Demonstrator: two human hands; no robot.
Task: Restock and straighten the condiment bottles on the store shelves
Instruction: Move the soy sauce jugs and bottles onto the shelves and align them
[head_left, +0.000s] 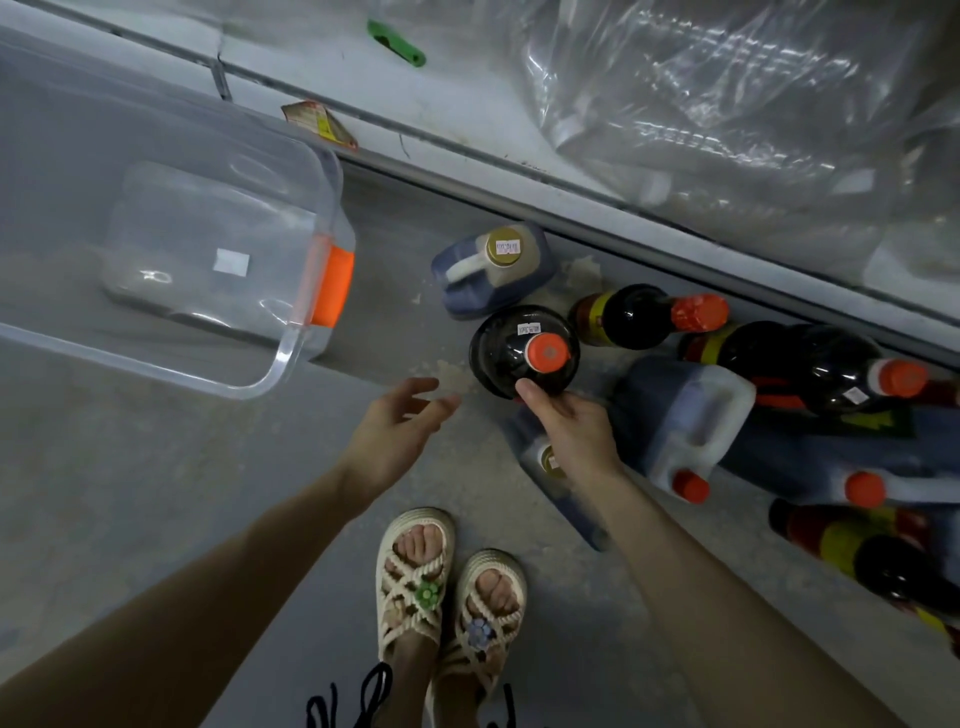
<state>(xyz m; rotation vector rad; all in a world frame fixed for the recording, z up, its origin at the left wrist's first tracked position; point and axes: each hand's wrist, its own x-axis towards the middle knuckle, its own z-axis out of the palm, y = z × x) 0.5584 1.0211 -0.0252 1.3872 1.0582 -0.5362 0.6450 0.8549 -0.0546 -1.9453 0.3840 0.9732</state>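
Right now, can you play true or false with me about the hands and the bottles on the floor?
1. The right hand is on the round dark bottle. True.
2. The left hand holds a bottle. False: it is open and holds nothing.
3. The clear bin has a green latch. False: its latch is orange.
4. A green tool lies on the ledge above the bottles. True.

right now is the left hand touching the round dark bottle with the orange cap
Apart. The head view shows a strip of bare floor between the fingertips of the left hand and the round dark bottle.
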